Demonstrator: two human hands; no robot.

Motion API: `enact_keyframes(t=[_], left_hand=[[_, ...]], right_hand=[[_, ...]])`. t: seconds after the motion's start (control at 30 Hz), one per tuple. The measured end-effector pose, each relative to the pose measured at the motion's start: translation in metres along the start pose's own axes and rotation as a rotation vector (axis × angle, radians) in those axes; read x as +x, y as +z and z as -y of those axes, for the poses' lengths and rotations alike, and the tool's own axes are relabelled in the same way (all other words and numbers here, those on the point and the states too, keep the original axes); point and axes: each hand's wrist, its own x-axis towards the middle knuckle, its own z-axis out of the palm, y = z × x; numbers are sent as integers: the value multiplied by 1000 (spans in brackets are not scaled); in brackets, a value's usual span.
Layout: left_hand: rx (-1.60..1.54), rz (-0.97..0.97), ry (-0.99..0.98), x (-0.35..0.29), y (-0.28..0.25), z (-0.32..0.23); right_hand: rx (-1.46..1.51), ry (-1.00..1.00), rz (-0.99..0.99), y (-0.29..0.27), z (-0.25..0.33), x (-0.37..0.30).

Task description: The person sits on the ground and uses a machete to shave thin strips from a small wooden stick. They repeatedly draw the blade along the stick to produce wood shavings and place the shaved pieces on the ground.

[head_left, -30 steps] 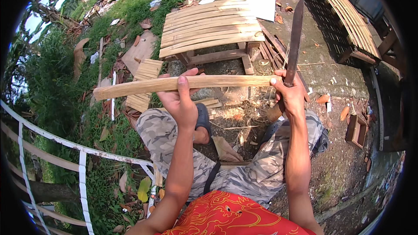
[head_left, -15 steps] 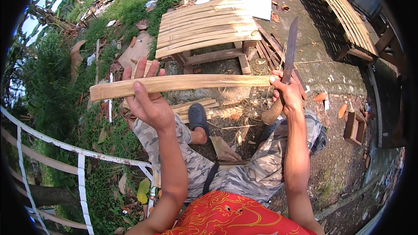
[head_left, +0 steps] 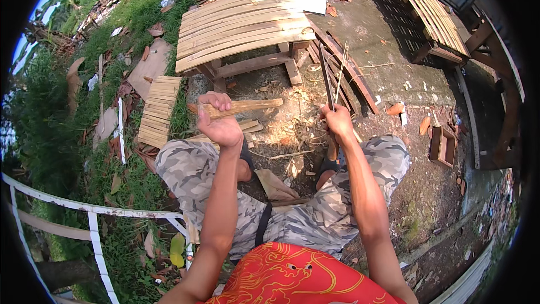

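Landmark: slatted table [head_left: 242, 29] | Left hand [head_left: 218, 118]: curled around wood strip [head_left: 256, 105], in front of table | Right hand [head_left: 337, 120]: wrapped around knife [head_left: 326, 74], front-right of table

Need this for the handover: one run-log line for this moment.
left grip: holding pale strip | right grip: holding long knife, blade pointing forward | slatted bench: ahead of both grips

Outdoor yard workspace, grass [head_left: 107, 50], slatted bench [head_left: 242, 29], wood shavings [head_left: 302, 95]
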Motion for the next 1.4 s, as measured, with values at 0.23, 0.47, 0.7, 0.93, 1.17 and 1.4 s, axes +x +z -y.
enact_keyframes(t=[0.23, 0.47, 0.7, 0.93, 1.17, 1.4], left_hand=[[427, 171, 173, -47, -50, 84], [477, 159, -13, -70, -68, 105], [962, 182, -555, -85, -65, 42], [673, 101, -1194, -80, -65, -24], [698, 231, -1151, -85, -68, -28], [653, 293, -1155, -80, -72, -31]], right_hand=[[-169, 22, 63, 7, -34, -13], [-89, -123, 98, 54, -55, -52], [-245, -260, 167, 97, -65, -87], [-295, -530, 169, 122, -67, -102], [-324, -497, 233, 124, -81, -90], [-310, -538, 248, 123, -81, -78]])
